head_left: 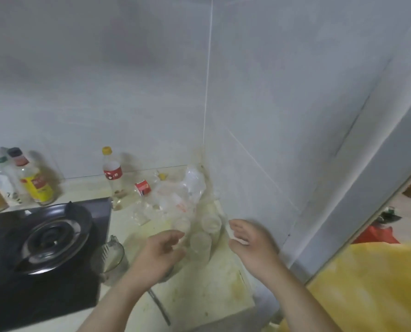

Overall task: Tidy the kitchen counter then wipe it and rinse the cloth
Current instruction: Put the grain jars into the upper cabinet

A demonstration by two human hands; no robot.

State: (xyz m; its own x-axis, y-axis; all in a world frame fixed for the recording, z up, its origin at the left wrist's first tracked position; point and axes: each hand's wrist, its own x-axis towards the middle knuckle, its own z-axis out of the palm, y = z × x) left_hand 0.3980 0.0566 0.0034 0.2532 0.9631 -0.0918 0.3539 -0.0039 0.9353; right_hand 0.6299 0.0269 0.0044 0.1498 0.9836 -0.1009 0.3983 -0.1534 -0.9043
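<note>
1. We find the kitchen counter (199,298) set into a corner of grey tiled walls (259,116). Its cream surface is blotched with yellowish stains, heaviest toward the near edge and the corner joint.
2. A black gas stove (44,250) occupies the counter's left part. A clear glass jug (111,257) stands just beside the stove's right edge.
3. Along the back wall on the left stand several bottles, one with a yellow label (38,185). Further right, a yellow-capped bottle (112,173) with a red label stands upright.
4. In the corner lies crumpled clear plastic (192,185), with a tipped bottle (143,188) beside it.
5. A cluster of small clear cups (201,238) stands in front of that heap, between the two hands.
6. The left hand (161,252) reaches to the cups with its fingers half curled and the thumb apart. Blur prevents us telling whether it touches one.
7. The right hand (250,240) hovers just right of the cups, fingers relaxed and apart, gripping nothing.
8. A slim utensil handle (160,305) lies near the front edge.
</note>
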